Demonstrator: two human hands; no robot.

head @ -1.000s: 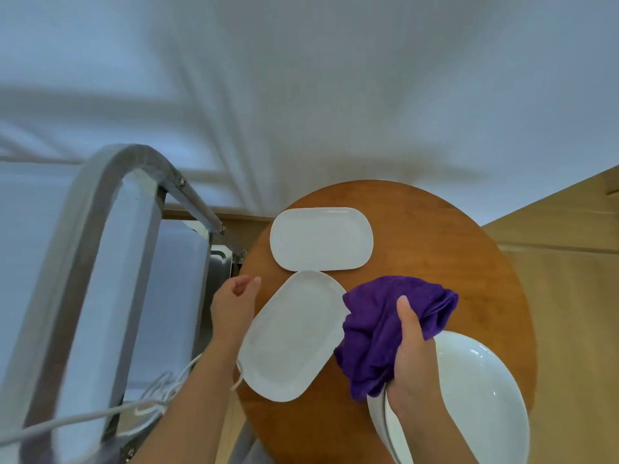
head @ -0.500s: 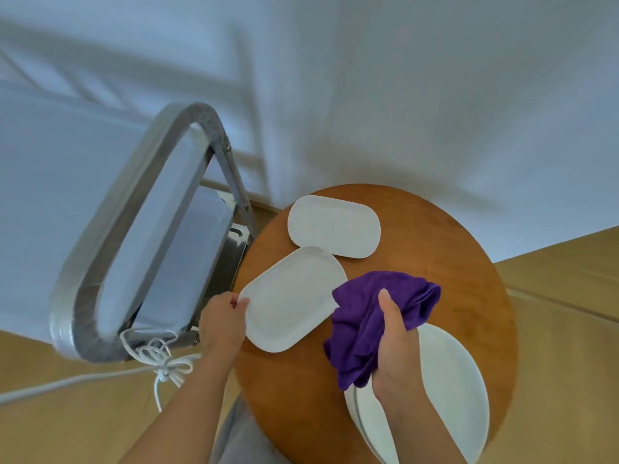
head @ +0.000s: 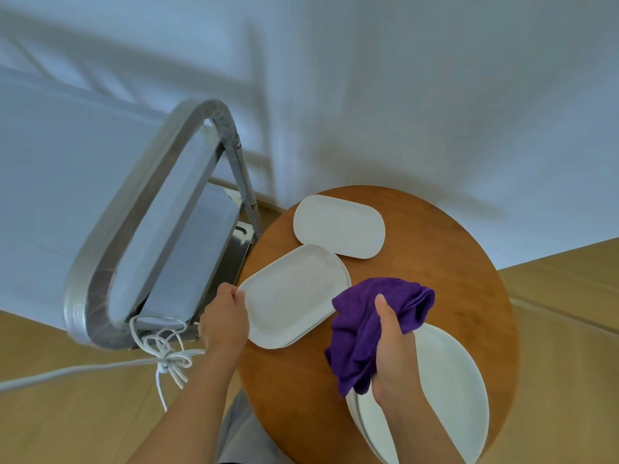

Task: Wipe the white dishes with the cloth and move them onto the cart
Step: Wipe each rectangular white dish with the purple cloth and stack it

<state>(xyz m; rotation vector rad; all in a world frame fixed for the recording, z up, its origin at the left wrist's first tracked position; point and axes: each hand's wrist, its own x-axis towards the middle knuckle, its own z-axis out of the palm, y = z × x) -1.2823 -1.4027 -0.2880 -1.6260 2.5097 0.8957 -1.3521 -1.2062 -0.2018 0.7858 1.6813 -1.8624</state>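
Two oblong plates (head: 338, 226) on round worktop (head: 452, 262), round plates (head: 449, 390) stacked; left hand (head: 222, 321) pinching nearer plate (head: 294, 296) rim, right hand (head: 393, 356) gripping purple cloth (head: 361, 326); one cart (head: 140, 229).

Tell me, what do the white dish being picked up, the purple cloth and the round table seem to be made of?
The white dish looks like glazed ceramic or perhaps melamine: smooth, evenly white, with a thin raised rim. The purple cloth seems soft microfibre or terry, bunching in fuzzy folds. The round table looks like wood or wood veneer, warm brown with a satin sheen; any grain is too blurred to confirm.
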